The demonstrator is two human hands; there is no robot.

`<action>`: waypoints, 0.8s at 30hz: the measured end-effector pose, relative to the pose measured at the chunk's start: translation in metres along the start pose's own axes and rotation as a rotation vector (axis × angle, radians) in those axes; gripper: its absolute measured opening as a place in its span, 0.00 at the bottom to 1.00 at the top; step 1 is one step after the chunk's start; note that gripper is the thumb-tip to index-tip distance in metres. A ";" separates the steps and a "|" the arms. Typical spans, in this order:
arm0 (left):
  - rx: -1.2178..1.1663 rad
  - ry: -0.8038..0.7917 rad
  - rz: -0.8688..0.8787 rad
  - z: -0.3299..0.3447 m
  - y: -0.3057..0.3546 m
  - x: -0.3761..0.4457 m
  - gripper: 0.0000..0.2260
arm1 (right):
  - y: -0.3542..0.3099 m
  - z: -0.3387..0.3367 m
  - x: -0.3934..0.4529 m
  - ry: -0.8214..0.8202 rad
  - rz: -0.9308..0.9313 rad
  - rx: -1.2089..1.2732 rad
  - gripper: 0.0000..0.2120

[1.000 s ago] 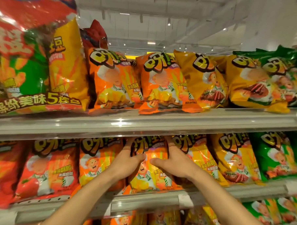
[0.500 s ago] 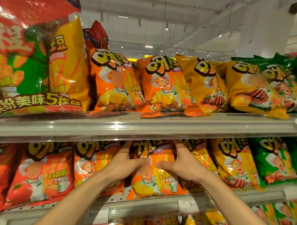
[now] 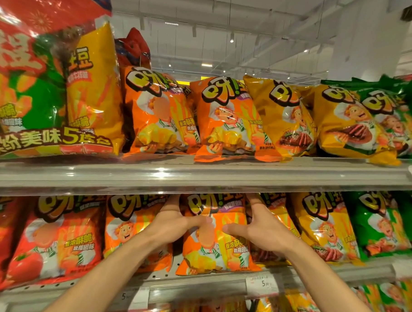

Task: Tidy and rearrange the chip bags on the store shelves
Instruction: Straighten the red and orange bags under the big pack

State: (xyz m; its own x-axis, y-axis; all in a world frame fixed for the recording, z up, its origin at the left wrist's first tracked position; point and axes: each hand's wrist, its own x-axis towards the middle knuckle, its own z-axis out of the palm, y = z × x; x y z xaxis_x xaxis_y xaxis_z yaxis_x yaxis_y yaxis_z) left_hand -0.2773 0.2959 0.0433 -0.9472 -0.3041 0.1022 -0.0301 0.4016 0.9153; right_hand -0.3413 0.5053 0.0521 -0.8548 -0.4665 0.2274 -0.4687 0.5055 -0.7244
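— Where on the shelves?

— Middle shelf (image 3: 194,289), dead centre. Both hands on one orange chip bag (image 3: 216,248), standing upright at the shelf's front edge.

— Left hand?

— Left hand (image 3: 173,221) at 9 o'clock of the bag. Thumb laid across the front face, fingers reaching up and behind the bag's top left corner, under the lip of the upper shelf (image 3: 199,176). Grip closed on that side of the bag.

— And the right?

— Right hand (image 3: 262,229) at 3 o'clock, mirrored. Thumb pointing inward on the front, nearly meeting the left thumb, fingers tucked up behind the top right corner. Also clamped on the bag.

— Neighbours?

— Another orange bag (image 3: 124,225) at 9 o'clock, partly behind the left forearm. A red tomato bag (image 3: 57,241) further out at 9. At 3 o'clock, a yellow bag (image 3: 324,229), then a green bag (image 3: 379,224). Price tag (image 3: 262,284) on the rail at 5 o'clock of the held bag.

— Upper shelf?

— At 12 o'clock, two orange bags upright, then yellow steak bags (image 3: 282,119) leaning left at 1 o'clock. Large multipack (image 3: 38,89) at 10 o'clock, overhanging the edge.
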 end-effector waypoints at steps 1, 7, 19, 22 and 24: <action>0.007 0.000 0.003 -0.001 0.002 -0.001 0.20 | 0.000 0.000 -0.001 -0.005 -0.001 0.004 0.41; 0.029 0.000 0.120 -0.004 0.010 -0.015 0.17 | -0.002 0.001 -0.002 -0.027 -0.032 0.029 0.42; 0.997 0.495 0.464 -0.037 -0.056 -0.034 0.22 | -0.022 0.049 -0.013 0.095 -0.048 -0.390 0.36; 1.046 0.444 0.353 -0.042 -0.073 -0.028 0.25 | -0.029 0.073 -0.018 0.185 -0.143 -0.668 0.34; 1.058 0.399 0.325 -0.043 -0.081 -0.027 0.26 | -0.034 0.090 -0.017 0.213 -0.160 -0.715 0.34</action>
State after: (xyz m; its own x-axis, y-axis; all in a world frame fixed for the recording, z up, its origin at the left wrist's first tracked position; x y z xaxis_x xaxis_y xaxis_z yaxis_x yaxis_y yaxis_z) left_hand -0.2353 0.2338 -0.0170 -0.7976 -0.2288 0.5581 -0.2335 0.9702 0.0641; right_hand -0.2911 0.4311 0.0143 -0.7547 -0.4601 0.4676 -0.5589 0.8243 -0.0909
